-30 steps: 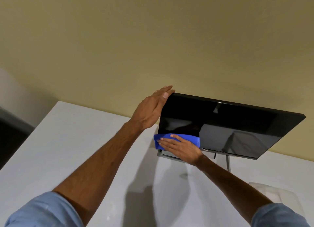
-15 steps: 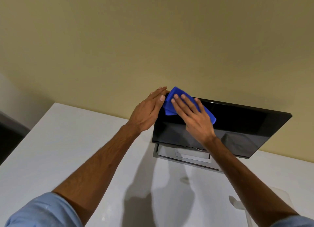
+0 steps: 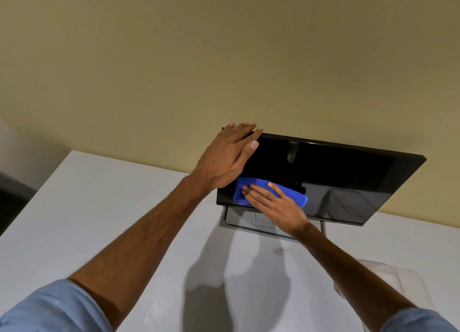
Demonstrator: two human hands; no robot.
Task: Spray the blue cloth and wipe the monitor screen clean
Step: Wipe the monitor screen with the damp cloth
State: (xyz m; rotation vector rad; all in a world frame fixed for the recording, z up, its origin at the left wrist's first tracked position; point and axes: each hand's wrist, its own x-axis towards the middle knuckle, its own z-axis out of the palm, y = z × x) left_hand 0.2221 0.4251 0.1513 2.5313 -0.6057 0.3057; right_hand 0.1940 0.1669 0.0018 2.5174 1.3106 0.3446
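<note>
A black monitor point(image 3: 348, 172) stands on a grey base point(image 3: 239, 219) at the back of the white desk, its dark screen tilted toward me. My left hand point(image 3: 224, 157) grips the monitor's top left corner, fingers over the upper edge and thumb on the front. My right hand point(image 3: 276, 207) lies flat on a folded blue cloth point(image 3: 296, 195), pressing it against the lower left part of the screen. The cloth's middle is hidden under my fingers. No spray bottle is in view.
The white desk point(image 3: 99, 219) runs from the yellow wall toward me. A clear plastic container point(image 3: 388, 274) sits at the right, partly behind my right forearm. A dark gap lies beyond the desk's left edge.
My right hand has swept the blue cloth from the screen's top left down to its lower left. My left hand has shifted a little further over the top corner.
</note>
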